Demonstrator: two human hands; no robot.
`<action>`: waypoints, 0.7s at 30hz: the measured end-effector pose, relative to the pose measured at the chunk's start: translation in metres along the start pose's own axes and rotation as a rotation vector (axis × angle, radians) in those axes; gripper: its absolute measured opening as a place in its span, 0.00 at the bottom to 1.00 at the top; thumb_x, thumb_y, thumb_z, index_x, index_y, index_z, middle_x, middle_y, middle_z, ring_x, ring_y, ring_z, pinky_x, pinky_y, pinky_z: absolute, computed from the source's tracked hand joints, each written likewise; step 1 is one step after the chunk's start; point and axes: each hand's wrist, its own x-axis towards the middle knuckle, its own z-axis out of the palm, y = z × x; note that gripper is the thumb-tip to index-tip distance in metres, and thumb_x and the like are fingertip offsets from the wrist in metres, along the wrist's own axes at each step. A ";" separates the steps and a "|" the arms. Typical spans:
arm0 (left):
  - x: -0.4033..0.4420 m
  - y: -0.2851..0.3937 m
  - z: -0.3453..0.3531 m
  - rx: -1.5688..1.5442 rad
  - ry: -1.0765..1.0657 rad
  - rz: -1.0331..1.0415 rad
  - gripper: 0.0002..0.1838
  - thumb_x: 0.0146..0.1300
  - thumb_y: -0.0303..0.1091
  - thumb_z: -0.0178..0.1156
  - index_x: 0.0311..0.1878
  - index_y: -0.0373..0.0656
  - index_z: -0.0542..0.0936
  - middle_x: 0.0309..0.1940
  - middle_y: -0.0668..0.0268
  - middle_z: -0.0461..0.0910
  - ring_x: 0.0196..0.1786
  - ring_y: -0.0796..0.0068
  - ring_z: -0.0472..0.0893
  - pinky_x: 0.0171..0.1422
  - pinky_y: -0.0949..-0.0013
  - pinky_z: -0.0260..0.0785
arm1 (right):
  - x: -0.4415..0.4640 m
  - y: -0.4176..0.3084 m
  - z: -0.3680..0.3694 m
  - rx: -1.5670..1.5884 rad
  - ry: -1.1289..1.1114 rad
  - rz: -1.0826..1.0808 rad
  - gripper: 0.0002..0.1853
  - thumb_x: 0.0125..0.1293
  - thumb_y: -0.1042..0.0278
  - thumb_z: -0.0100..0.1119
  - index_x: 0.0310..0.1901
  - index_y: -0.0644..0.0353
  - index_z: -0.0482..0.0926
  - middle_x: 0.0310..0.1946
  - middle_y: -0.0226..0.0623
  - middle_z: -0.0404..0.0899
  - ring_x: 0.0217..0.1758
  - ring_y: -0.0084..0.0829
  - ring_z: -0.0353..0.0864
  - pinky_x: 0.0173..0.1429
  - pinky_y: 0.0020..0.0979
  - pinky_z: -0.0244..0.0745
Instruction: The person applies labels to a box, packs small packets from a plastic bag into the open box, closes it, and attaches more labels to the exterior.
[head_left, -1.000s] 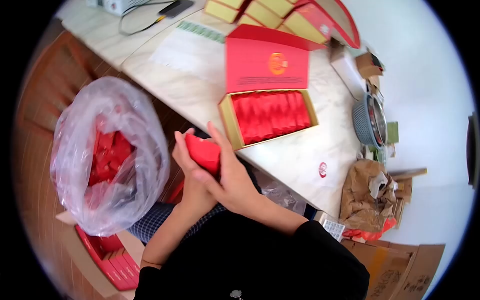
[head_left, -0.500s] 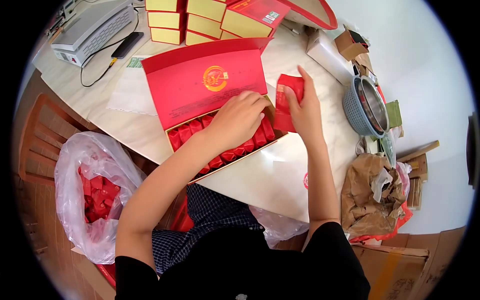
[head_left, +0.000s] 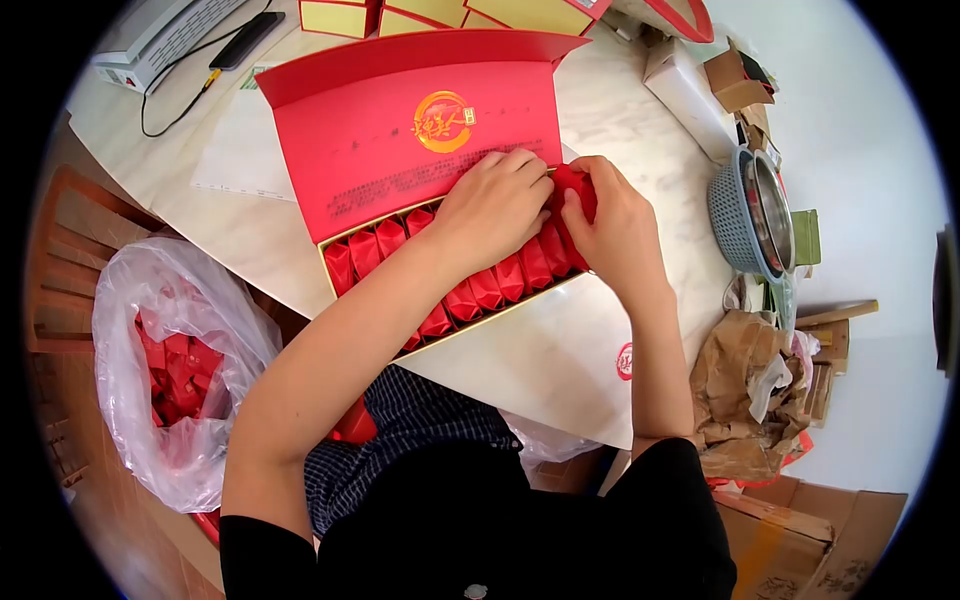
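Note:
A red gift box [head_left: 350,150] lies on the table with its lid raised, showing a gold emblem and printed text. Rows of shiny red packets [head_left: 485,288] fill the box, partly covered by my left arm. My left hand [head_left: 495,205] reaches over the box's right part, fingers bent and close together; their tips are hidden among the packets. At the right end, my right hand [head_left: 615,215] grips a red packet [head_left: 575,195] between thumb and fingers, its lower end at the box edge.
A clear plastic bag [head_left: 110,350] of red packets stands at the left, by a wooden chair [head_left: 60,270]. Red-and-yellow boxes [head_left: 425,20] and a phone [head_left: 248,40] lie at the back. Grey-blue basket [head_left: 730,215] and crumpled brown paper [head_left: 735,370] sit at the right.
My right hand has brought the red packet down and left to the box's right end. My left hand stays over the box. The view has shifted, so the box appears slightly larger.

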 end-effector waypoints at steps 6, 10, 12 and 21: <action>-0.001 -0.004 0.007 -0.006 0.110 0.010 0.07 0.52 0.28 0.62 0.35 0.38 0.79 0.39 0.62 0.77 0.51 0.64 0.74 0.55 0.63 0.68 | 0.015 0.013 0.008 0.032 -0.259 0.001 0.13 0.64 0.67 0.58 0.43 0.68 0.72 0.38 0.50 0.79 0.38 0.50 0.79 0.43 0.41 0.76; 0.002 -0.005 -0.003 -0.096 0.175 -0.127 0.08 0.55 0.24 0.58 0.39 0.37 0.74 0.41 0.57 0.75 0.49 0.57 0.74 0.53 0.58 0.69 | 0.009 0.031 0.046 -0.045 0.042 -0.008 0.24 0.71 0.55 0.53 0.56 0.69 0.68 0.47 0.55 0.71 0.46 0.53 0.72 0.50 0.43 0.71; 0.004 -0.004 -0.013 -0.446 0.254 -0.329 0.06 0.63 0.23 0.53 0.42 0.36 0.68 0.41 0.51 0.72 0.47 0.48 0.74 0.52 0.53 0.68 | 0.009 0.038 0.068 -0.076 0.106 -0.021 0.27 0.71 0.55 0.53 0.61 0.69 0.65 0.47 0.56 0.71 0.45 0.53 0.73 0.49 0.43 0.72; -0.032 0.021 -0.027 -0.205 -0.199 -0.135 0.30 0.68 0.41 0.55 0.69 0.38 0.64 0.70 0.53 0.64 0.75 0.57 0.58 0.79 0.56 0.49 | 0.006 0.041 0.075 -0.158 0.118 0.009 0.32 0.70 0.55 0.53 0.68 0.70 0.61 0.43 0.54 0.75 0.46 0.51 0.74 0.47 0.43 0.72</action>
